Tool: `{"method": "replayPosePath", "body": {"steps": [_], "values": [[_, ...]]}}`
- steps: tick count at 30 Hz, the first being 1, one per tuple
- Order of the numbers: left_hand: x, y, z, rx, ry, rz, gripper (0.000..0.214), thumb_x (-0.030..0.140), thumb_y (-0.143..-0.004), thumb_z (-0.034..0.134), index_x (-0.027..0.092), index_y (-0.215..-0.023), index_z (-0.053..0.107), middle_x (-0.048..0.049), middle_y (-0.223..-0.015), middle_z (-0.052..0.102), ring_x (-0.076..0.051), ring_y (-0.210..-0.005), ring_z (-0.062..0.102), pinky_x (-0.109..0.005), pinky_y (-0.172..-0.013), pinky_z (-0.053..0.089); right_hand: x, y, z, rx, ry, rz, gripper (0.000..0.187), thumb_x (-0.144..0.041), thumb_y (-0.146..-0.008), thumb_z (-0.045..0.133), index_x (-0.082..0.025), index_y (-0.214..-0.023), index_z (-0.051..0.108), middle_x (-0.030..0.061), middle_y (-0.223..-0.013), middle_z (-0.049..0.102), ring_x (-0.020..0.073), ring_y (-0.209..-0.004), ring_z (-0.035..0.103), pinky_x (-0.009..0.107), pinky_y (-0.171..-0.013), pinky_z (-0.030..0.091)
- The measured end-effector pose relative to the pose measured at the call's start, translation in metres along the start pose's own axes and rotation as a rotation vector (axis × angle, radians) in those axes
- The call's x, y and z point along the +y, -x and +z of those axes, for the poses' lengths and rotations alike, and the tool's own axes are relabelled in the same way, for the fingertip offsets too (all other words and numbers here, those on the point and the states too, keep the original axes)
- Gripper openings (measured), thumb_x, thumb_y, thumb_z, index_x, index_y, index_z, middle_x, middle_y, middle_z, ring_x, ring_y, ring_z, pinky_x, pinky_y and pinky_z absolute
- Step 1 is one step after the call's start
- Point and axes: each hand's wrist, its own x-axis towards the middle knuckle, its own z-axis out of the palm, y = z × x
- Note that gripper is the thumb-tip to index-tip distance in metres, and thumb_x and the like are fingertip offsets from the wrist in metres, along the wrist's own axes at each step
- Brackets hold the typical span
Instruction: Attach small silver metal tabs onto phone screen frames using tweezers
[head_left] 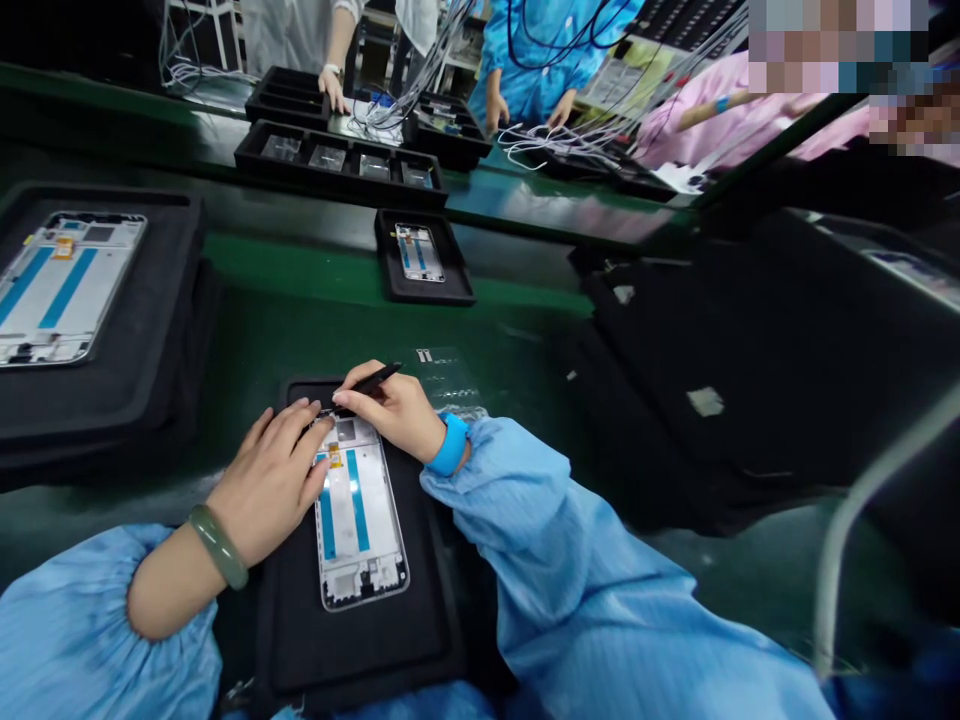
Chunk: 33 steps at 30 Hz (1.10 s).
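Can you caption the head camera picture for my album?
Left hand rests on a phone frame on a black tray; right hand holds a black pen-like tool.

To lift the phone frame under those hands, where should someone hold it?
Probably pinch the phone frame by both long edges toward its near end, from above: it lies flat on the black tray, that end uncovered, while the left hand and right hand, holding a black pen-like tool, crowd the far end.

gap ahead of left hand [274,470]; left trays [161,330], black stack [757,350] block sides
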Motion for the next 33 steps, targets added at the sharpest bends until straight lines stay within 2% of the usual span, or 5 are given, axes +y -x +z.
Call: {"method": "replayPosePath", "body": {"steps": [17, 26, 33], "values": [[0.0003, 0.0003, -0.0014, -0.025, -0.002, -0.018, 0.042, 0.032, -0.088, 0.038, 0.014, -0.125, 0.043, -0.0139, -0.127, 0.049, -0.027, -0.124, 0.04, -0.049, -0.101, 0.036, -0.0012, -0.001, 0.0023, -0.062, 0.054, -0.105, 0.019, -0.036, -0.081, 0.058, -0.018, -0.085, 0.061, 0.0008, -0.082, 0.063, 0.0103, -0.071, 0.059, 0.021, -0.066, 0.045], [0.0016, -0.0007, -0.0026, -0.019, -0.013, -0.022, 0.039, 0.031, -0.088, 0.039, 0.013, -0.121, 0.046, -0.0142, -0.125, 0.05, -0.027, -0.121, 0.043, -0.048, -0.1, 0.037, -0.0011, -0.0065, 0.0041, -0.036, -0.068, 0.049, 0.022, -0.039, -0.082, 0.056, -0.017, -0.084, 0.057, -0.0004, -0.076, 0.061, 0.0108, -0.068, 0.06, 0.022, -0.064, 0.047], [0.0035, -0.0015, -0.005, -0.019, -0.022, -0.045, 0.039, 0.028, -0.086, 0.041, 0.013, -0.122, 0.045, -0.0141, -0.124, 0.051, -0.027, -0.12, 0.045, -0.047, -0.1, 0.037, 0.0001, -0.0061, 0.0021, -0.014, -0.131, 0.104, 0.021, -0.04, -0.081, 0.056, -0.019, -0.083, 0.054, -0.0009, -0.074, 0.06, 0.0121, -0.068, 0.063, 0.024, -0.067, 0.05]]}}
